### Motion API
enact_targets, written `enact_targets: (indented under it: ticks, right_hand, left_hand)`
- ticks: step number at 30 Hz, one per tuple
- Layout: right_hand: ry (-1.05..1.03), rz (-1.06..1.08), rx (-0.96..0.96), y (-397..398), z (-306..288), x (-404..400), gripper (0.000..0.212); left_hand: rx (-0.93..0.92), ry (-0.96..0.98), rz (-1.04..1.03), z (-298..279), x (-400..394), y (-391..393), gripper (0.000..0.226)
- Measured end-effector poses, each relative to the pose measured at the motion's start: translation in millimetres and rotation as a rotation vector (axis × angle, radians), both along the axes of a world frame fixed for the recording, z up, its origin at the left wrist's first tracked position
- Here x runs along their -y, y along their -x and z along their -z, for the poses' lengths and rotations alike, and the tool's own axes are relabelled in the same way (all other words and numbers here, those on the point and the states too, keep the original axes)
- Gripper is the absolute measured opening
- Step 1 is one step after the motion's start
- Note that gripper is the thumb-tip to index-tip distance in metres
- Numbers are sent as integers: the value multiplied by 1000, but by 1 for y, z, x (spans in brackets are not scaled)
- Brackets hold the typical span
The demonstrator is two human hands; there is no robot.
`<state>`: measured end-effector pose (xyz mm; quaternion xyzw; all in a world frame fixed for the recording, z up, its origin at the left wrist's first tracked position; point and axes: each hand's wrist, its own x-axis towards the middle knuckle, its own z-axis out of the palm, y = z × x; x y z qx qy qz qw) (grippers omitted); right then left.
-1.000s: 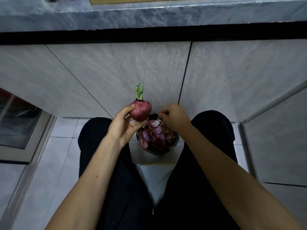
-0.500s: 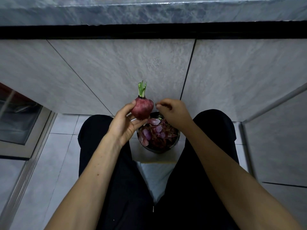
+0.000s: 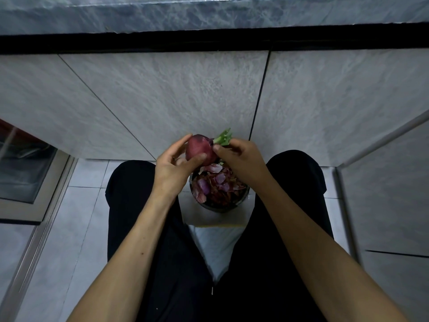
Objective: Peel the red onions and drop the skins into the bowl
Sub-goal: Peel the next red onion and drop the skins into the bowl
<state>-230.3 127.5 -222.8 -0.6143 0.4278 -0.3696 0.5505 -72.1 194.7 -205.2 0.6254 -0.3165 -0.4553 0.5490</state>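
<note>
Since a moment ago the red onion [image 3: 200,150] has tipped over, so its green sprout [image 3: 223,137] now points right instead of up, and the right hand [image 3: 239,159] has come up to it. A grey stone counter edge [image 3: 209,12] runs across the top above pale tiled panels [image 3: 162,96], with a light tiled floor [image 3: 76,205] below. There is one onion, and one bowl [image 3: 219,205] on a white stool [image 3: 216,219] between the knees, heaped with skins [image 3: 217,182]. The left hand [image 3: 173,167] grips the onion above the bowl, thumb and fingers curled around it; the right hand pinches at its sprout end.
</note>
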Motion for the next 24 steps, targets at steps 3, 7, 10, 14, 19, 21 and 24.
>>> enact_targets:
  ticks: [3,7,10,14,19,21,24]
  right_hand:
    - [-84,40,84,-1,-1,1,10]
    - [-208,61,237,-1,-5,1,18]
    - [-206,71,244,0,-6,1,13]
    - [-296,88,304,-1,-6,1,8]
    - [-453,67,340,-5,-2,0,22]
    - [-471,72,333,-7,-1,-2,26]
    - [-355,106,296,-5,-3,-2,17]
  left_hand:
    - [31,37,11,1,0,0,61]
    - [103,95,41,-1,-2,2,65]
    - [40,116,32,0,-2,-1,66]
    - [-81,95,17,3,-1,-8,64]
    - [-162,77,153,6,-2,-8,64]
    - [-157,73,157,4,-3,-8,65]
    - [-123,54,138,2,-4,-9,69]
